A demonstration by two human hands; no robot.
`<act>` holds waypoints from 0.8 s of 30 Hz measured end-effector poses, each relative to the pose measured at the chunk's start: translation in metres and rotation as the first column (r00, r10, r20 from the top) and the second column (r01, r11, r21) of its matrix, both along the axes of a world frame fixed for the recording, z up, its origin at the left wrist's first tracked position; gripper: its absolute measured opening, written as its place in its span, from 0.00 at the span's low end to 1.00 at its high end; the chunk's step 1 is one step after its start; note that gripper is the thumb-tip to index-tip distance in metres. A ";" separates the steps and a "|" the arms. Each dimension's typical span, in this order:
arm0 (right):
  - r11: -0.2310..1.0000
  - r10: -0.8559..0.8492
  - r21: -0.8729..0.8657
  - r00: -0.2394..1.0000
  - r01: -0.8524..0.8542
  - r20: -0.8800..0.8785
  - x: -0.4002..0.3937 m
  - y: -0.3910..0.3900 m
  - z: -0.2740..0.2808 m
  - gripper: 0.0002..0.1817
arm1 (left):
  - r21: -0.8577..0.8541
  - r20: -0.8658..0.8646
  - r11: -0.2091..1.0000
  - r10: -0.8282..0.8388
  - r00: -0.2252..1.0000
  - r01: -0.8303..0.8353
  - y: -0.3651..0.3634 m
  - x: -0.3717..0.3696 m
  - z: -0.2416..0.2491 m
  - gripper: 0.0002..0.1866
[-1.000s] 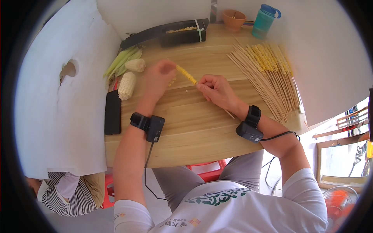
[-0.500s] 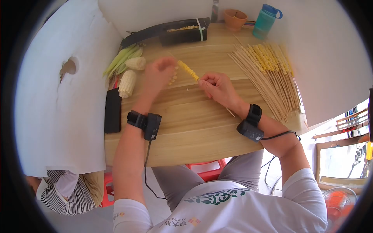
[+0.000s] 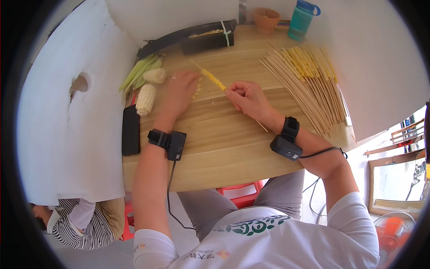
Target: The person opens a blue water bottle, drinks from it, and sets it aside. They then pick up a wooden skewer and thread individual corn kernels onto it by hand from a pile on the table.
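Observation:
My right hand (image 3: 247, 97) is closed around a wooden skewer (image 3: 262, 127). Yellow corn kernels (image 3: 213, 80) are threaded along the skewer's upper part, and its bare tip points up and left. My left hand (image 3: 181, 87) is low over the table, beside a short line of loose corn kernels (image 3: 197, 91). Its fingers curl toward them; the fingertips are partly hidden, so what they pinch does not show. To the left of that hand lie a pale corn cob (image 3: 146, 99) and a shorter cob piece (image 3: 155, 75).
Green husks (image 3: 139, 74) and a black phone (image 3: 131, 130) lie at the left. Behind are a black box of kernels (image 3: 208, 41), a clay pot (image 3: 266, 20) and a blue bottle (image 3: 301, 22). Bare skewers (image 3: 295, 94) and kernel-loaded skewers (image 3: 309, 62) spread at the right.
My left hand has moved slightly down and left, away from the skewer tip toward the loose kernels, and is less blurred. My right hand keeps its hold on the skewer.

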State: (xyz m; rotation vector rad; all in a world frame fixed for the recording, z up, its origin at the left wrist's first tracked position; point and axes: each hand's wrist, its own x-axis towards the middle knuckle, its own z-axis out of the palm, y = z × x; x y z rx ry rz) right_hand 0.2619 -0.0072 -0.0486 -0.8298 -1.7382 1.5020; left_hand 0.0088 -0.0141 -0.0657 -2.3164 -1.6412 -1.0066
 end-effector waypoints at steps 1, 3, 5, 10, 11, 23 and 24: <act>1.000 0.009 -0.004 1.000 -0.009 -0.003 0.000 0.000 -0.001 0.09 | -0.038 0.012 0.999 -0.009 1.000 0.009 0.000 0.001 0.000 0.11; 1.000 0.007 -0.001 1.000 -0.007 -0.007 0.000 0.001 -0.002 0.09 | -0.076 0.028 0.997 -0.017 0.999 0.019 0.000 0.001 0.000 0.11; 1.000 0.003 0.006 1.000 -0.003 -0.005 -0.001 0.001 -0.003 0.09 | -0.097 0.065 0.995 -0.027 0.998 0.033 -0.001 0.002 0.002 0.10; 1.000 -0.012 0.002 1.000 0.012 0.002 -0.002 0.001 -0.006 0.08 | -0.184 0.210 0.980 -0.033 0.977 0.073 -0.003 -0.005 0.008 0.07; 0.999 -0.035 0.013 0.999 0.034 0.020 -0.001 0.001 -0.006 0.08 | -0.219 0.236 0.974 -0.004 0.972 0.057 -0.003 -0.007 0.007 0.06; 0.995 0.005 0.104 1.000 -0.006 0.007 -0.002 0.001 -0.012 0.10 | -0.320 0.599 0.947 0.189 0.778 0.017 0.003 -0.025 0.004 0.05; 0.992 -0.007 0.127 1.000 0.007 0.003 -0.003 0.000 -0.011 0.09 | -0.319 0.600 0.948 0.182 0.779 0.024 0.003 -0.024 0.005 0.05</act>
